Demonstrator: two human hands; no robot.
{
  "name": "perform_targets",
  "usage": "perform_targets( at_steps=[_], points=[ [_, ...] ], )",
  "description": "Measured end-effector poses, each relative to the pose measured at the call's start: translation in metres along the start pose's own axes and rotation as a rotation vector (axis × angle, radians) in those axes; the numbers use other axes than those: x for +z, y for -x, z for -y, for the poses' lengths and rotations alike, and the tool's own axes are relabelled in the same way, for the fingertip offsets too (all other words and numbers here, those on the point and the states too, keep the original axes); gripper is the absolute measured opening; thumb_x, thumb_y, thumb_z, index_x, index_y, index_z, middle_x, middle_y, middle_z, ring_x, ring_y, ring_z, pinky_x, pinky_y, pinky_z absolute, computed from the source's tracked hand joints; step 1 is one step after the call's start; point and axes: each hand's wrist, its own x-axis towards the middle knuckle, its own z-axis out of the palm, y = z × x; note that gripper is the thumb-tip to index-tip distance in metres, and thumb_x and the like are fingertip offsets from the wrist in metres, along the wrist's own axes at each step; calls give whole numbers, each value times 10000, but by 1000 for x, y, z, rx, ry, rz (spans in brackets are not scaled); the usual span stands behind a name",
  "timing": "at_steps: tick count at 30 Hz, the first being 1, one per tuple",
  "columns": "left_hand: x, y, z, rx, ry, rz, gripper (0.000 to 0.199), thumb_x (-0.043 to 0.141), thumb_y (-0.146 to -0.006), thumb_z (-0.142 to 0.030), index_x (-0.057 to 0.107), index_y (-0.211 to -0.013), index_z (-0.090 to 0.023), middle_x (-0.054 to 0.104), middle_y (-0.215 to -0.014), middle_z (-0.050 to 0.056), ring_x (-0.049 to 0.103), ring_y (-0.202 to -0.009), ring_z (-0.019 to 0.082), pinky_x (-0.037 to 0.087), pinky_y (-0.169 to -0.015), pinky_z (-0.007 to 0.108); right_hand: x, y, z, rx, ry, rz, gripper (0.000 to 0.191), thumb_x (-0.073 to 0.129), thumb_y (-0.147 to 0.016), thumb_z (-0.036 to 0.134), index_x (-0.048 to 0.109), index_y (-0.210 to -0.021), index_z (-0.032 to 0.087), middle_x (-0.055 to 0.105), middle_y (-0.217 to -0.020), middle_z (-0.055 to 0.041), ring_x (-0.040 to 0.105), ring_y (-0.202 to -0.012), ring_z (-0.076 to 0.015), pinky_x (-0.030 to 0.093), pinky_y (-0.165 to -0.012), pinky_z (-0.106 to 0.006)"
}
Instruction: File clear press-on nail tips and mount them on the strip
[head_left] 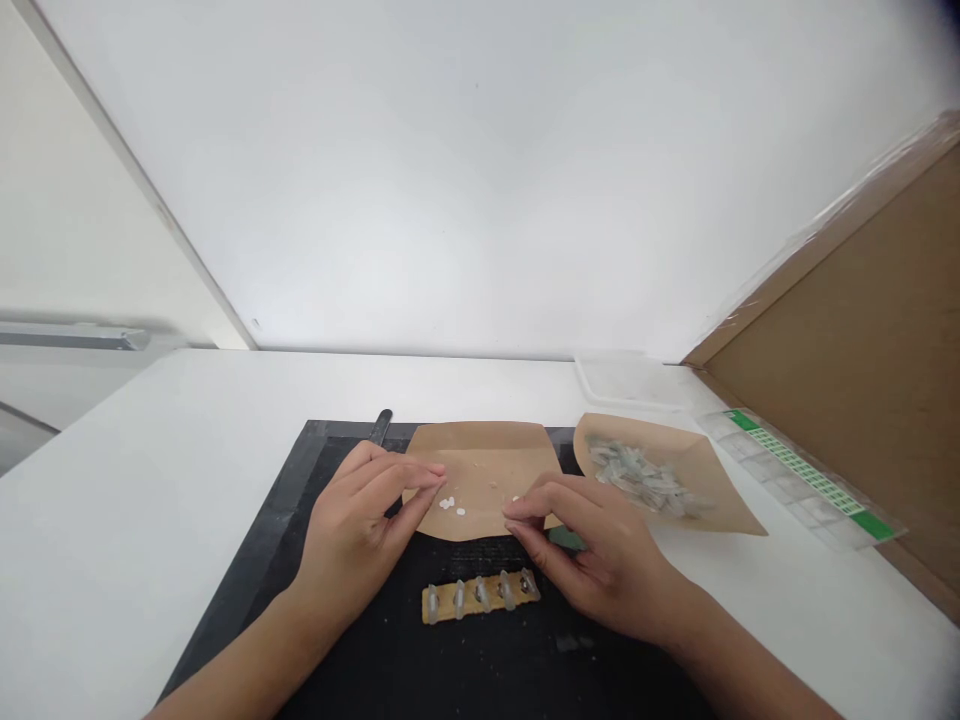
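Observation:
My left hand [358, 535] and my right hand [600, 555] rest on a black mat [300, 500], fingertips meeting over the near edge of a brown paper sheet [487, 455]. A few tiny white beads [448, 505] lie on that sheet between my fingers. My right thumb and forefinger are pinched together at the sheet's edge; whether they hold a bead I cannot tell. My left fingers are extended, touching the paper. Just in front of my hands lies a small wooden strip [480, 595] with several clear pieces set across it.
A second brown paper sheet [712, 490] to the right carries a pile of small clear pieces [637, 478]. A clear compartment box with green labels [802, 480] lies further right beside a brown board [862, 350]. A dark tool handle [381, 425] lies at the mat's far edge.

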Motion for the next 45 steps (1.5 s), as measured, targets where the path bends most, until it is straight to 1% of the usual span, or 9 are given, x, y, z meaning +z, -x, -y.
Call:
perform_targets(
  at_steps=[13, 16, 19, 22, 25, 28, 31, 36, 45],
  points=[
    [-2, 2, -2, 25, -13, 65, 194, 623, -968, -33, 690, -1000, -213, 815, -1107, 4, 651, -849, 149, 551, -768, 285, 0, 1, -3, -25, 44, -62, 127, 675, -969, 133, 642, -1056, 220, 672, -829, 17, 641, -746, -117, 475, -670, -248],
    [-6, 0, 1, -68, -208, 28, 120, 641, -981, -136, 691, -1051, -219, 800, -1082, 13, 652, -897, 179, 540, -801, 310, 1, 1, -3, -19, 45, -57, 114, 674, -969, 136, 635, -1036, 220, 673, -837, 15, 639, -746, -117, 472, -669, -249],
    [-14, -4, 7, -251, -542, 34, 111, 613, -1008, -288, 690, -1038, -213, 775, -1036, 45, 656, -995, 251, 510, -760, 349, 1, 0, -4, -12, 39, -52, 108, 666, -974, 138, 631, -1035, 221, 666, -835, 14, 635, -748, -119, 471, -672, -252],
    [-24, -9, 12, -462, -733, 201, 208, 520, -1036, -332, 699, -1004, -231, 761, -1037, 56, 649, -1053, 296, 429, -618, 345, 1, 0, -5, -4, 43, -46, 108, 665, -976, 139, 626, -1033, 221, 659, -828, 17, 631, -750, -119, 466, -676, -253],
    [-30, -14, 15, -606, -764, 394, 311, 421, -1057, -363, 704, -1009, -242, 752, -1080, 70, 635, -1111, 315, 420, -607, 346, 0, 0, -5, -8, 42, -43, 112, 665, -975, 138, 623, -1037, 221, 658, -830, 15, 628, -751, -121, 465, -678, -255],
    [-31, -14, 17, -687, -794, 574, 437, 348, -1064, -417, 691, -887, -213, 734, -1017, 118, 637, -1096, 345, 455, -643, 373, 0, 0, -6, -7, 46, -46, 108, 664, -977, 141, 625, -1038, 221, 656, -826, 15, 629, -752, -124, 467, -680, -257],
    [-28, -10, 19, -699, -777, 664, 464, 390, -1032, -478, 674, -790, -202, 715, -983, 146, 656, -1038, 364, 483, -659, 398, 1, 1, -6, 8, 61, -62, 93, 661, -979, 143, 624, -1015, 220, 651, -817, 14, 631, -754, -130, 468, -684, -261],
    [-24, -1, 19, -655, -717, 700, 400, 459, -989, -455, 670, -754, -209, 709, -933, 131, 685, -970, 355, 492, -651, 403, 1, 3, -9, 37, 88, -82, 85, 657, -983, 152, 624, -1011, 225, 662, -844, 6, 631, -764, -140, 467, -689, -267],
    [-26, 4, 29, -619, -619, 586, 280, 496, -969, -353, 735, -943, -211, 733, -989, 136, 680, -995, 352, 486, -681, 396, -1, 4, -9, 108, 143, -47, 95, 633, -986, 192, 574, -919, 225, 638, -810, 7, 608, -733, -157, 423, -665, -294]
  ],
)
